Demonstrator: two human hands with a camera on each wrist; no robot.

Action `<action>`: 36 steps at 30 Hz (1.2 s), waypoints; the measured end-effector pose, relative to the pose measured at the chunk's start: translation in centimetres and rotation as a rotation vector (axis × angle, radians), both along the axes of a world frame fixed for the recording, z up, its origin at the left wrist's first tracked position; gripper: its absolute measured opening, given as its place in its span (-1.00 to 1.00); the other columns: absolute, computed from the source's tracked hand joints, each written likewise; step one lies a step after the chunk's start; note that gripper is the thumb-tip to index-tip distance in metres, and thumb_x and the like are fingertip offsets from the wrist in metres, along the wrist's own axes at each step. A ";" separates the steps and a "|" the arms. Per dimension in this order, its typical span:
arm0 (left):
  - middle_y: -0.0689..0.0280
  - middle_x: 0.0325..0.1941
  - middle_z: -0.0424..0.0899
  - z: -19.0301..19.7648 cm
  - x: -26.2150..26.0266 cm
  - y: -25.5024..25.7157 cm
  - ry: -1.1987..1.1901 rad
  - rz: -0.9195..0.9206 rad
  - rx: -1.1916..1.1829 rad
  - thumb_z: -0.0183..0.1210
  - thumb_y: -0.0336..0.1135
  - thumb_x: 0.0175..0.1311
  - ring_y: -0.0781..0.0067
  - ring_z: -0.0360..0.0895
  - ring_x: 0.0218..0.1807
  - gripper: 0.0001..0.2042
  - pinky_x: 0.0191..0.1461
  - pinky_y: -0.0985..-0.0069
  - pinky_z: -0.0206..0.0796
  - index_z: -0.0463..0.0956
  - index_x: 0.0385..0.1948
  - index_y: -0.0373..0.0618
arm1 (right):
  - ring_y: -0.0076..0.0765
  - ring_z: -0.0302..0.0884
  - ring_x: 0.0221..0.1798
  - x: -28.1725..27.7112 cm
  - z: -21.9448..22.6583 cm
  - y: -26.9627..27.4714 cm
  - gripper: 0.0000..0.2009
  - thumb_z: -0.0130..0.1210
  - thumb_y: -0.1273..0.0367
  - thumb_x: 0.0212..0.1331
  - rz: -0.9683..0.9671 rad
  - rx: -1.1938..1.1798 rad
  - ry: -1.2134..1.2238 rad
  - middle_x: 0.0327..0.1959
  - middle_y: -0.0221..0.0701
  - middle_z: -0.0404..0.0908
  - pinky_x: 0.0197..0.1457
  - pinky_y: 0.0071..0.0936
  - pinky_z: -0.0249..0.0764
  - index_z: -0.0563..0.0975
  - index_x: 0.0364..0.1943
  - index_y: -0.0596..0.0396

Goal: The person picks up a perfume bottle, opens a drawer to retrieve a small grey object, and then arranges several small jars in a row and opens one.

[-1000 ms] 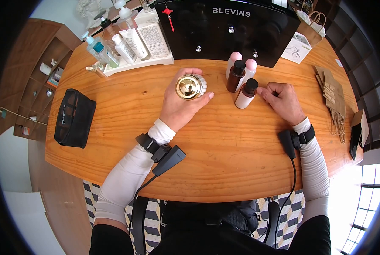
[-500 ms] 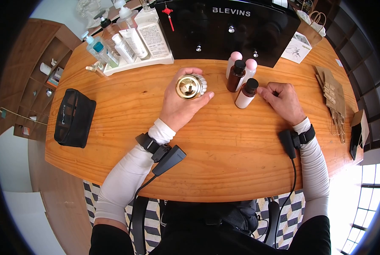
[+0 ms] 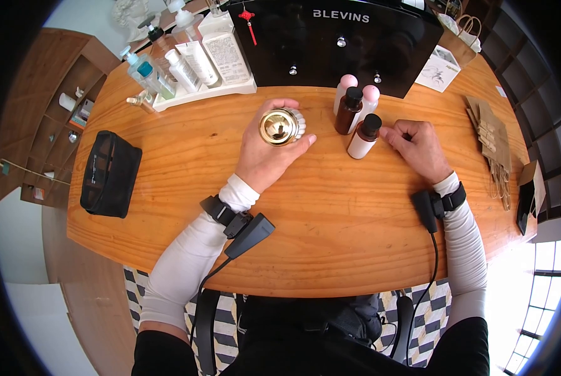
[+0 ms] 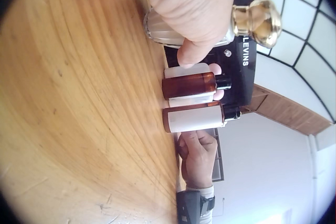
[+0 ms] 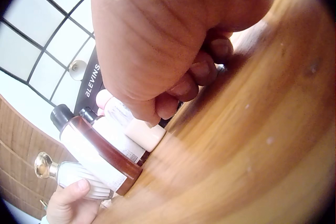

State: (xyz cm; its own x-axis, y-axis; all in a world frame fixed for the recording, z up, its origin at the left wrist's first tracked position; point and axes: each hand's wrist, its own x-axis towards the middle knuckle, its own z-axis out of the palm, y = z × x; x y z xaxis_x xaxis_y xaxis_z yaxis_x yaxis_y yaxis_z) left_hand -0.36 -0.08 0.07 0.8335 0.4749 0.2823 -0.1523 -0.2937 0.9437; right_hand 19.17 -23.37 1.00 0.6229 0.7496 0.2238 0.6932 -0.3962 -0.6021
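My left hand [image 3: 264, 153] wraps round a ribbed whitish bottle [image 5: 79, 176] with a rounded gold cap [image 3: 278, 127], upright on the wooden table. The thumb lies along its near side. Off to its right stand two brown bottles with black caps, the front one [image 3: 363, 139] with a white label, the other brown bottle [image 3: 348, 113] just behind. Two pale bottles with pink round tops, one at the back [image 3: 344, 94] and one to the right [image 3: 369, 103], stand beside them. My right hand [image 3: 417, 149] rests on the table by the front brown bottle, fingers loosely curled, nothing seen in them.
A white tray [image 3: 205, 93] of several toiletry bottles stands at the back left, beside a black drawer box [image 3: 318, 56]. A black mesh pouch [image 3: 111, 175] lies left. Paper bags [image 3: 488, 138] and a white box [image 3: 438, 69] are at the right.
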 end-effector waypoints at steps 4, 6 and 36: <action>0.42 -0.07 0.57 0.4 0.0 -0.1 0.014 -0.009 -0.004 0.45 -0.47 0.12 0.67 0.50 -0.11 -0.53 0.01 0.62 0.42 0.47 0.07 -0.15 | -0.30 0.06 -0.67 -0.2 0.5 0.0 -0.55 0.31 0.23 0.27 0.001 -0.004 -0.018 -0.76 -0.24 0.24 -0.54 -0.30 0.18 0.43 -0.65 0.26; 0.42 -0.08 0.57 0.3 0.1 -0.1 -0.002 -0.005 -0.001 0.45 -0.46 0.12 0.67 0.50 -0.11 -0.54 0.01 0.62 0.42 0.48 0.07 -0.15 | -0.30 0.06 -0.67 -0.1 0.5 0.1 -0.55 0.31 0.23 0.27 0.004 0.004 -0.021 -0.76 -0.24 0.24 -0.54 -0.30 0.18 0.44 -0.65 0.26; 0.41 -0.04 0.56 0.2 -0.1 0.0 0.004 -0.004 0.003 0.45 -0.45 0.12 0.65 0.51 -0.07 -0.54 0.05 0.61 0.42 0.47 0.06 -0.16 | -0.32 0.07 -0.67 0.0 -0.1 0.0 -0.55 0.31 0.23 0.27 0.004 0.015 0.006 -0.76 -0.24 0.25 -0.54 -0.29 0.19 0.43 -0.65 0.25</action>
